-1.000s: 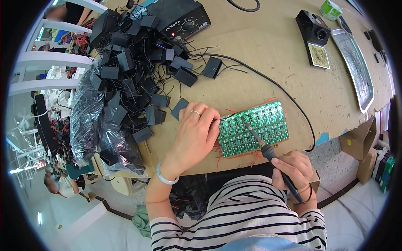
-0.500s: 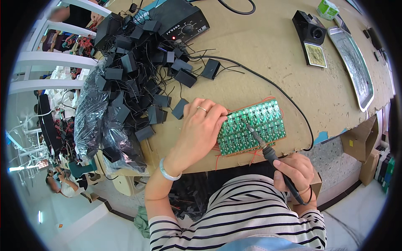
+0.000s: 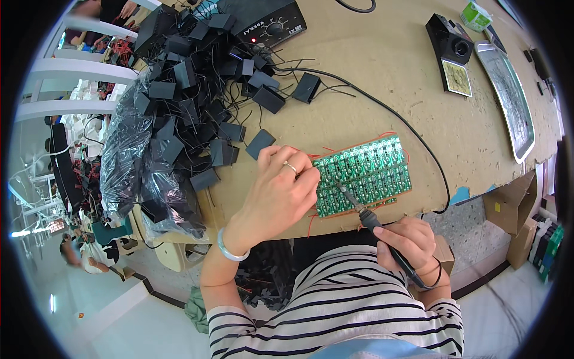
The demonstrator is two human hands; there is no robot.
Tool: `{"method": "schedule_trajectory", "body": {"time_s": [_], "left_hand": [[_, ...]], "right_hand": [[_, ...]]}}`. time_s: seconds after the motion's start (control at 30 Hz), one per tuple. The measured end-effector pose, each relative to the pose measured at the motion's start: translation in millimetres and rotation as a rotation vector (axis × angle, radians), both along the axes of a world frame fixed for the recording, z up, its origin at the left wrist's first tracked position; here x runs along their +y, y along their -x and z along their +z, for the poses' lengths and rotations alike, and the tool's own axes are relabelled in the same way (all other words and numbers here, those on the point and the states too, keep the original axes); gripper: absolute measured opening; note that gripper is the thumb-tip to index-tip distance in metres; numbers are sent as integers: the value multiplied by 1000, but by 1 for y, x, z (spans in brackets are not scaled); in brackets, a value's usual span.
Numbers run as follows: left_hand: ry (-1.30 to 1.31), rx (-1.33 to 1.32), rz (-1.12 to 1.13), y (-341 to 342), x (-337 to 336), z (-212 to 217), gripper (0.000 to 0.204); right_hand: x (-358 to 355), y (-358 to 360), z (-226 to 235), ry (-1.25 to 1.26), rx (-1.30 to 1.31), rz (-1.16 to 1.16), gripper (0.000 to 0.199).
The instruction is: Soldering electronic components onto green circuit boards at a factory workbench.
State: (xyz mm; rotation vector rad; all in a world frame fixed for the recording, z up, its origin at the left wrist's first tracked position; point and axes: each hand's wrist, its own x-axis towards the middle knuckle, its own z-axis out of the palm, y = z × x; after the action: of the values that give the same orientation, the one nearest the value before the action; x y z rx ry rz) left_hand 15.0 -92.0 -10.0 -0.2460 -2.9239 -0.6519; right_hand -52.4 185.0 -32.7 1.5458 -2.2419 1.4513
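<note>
One soldering iron (image 3: pixel 369 220), one black box (image 3: pixel 269 25) (white-lettered)

Left of the green circuit board (image 3: pixel 376 170), the left hand (image 3: pixel 284 185) shows its back, fingers (image 3: pixel 307 180) bent and gathered at the board's left edge, its forearm (image 3: pixel 224 272) slanting from lower left, while the right hand (image 3: pixel 411 242) curls pen-like below the board's right part.

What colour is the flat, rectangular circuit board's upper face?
Green with pale markings on the flat, rectangular circuit board; head view shows it best.
</note>
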Motion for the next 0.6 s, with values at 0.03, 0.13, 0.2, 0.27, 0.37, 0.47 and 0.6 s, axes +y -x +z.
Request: {"method": "schedule_trajectory", "body": {"time_s": [0.03, 0.13, 0.2, 0.27, 0.37, 0.47, 0.6], "left_hand": [[-2, 0, 3, 0, 1, 0, 15], [35, 23, 5, 0, 3, -1, 17], [17, 16, 14, 1, 4, -2, 17], [28, 7, 13, 2, 5, -2, 17], [69, -5, 25, 2, 8, -2, 16], [109, -10, 64, 1, 13, 0, 15], [165, -7, 118, -3, 17, 1, 12]], "right_hand": [[-1, -1, -1, -2, 0, 3, 28], [-4, -2, -3, 9, 0, 14, 28], [-5, -3, -3, -1, 10, 22, 28], [-6, -2, -3, -10, 7, 24, 29], [-5, -3, -4, -25, 1, 32, 29], [-6, -5, -5, -11, 25, 48, 31], [-6, -9, -17, 22, 190, 67, 34]]}}
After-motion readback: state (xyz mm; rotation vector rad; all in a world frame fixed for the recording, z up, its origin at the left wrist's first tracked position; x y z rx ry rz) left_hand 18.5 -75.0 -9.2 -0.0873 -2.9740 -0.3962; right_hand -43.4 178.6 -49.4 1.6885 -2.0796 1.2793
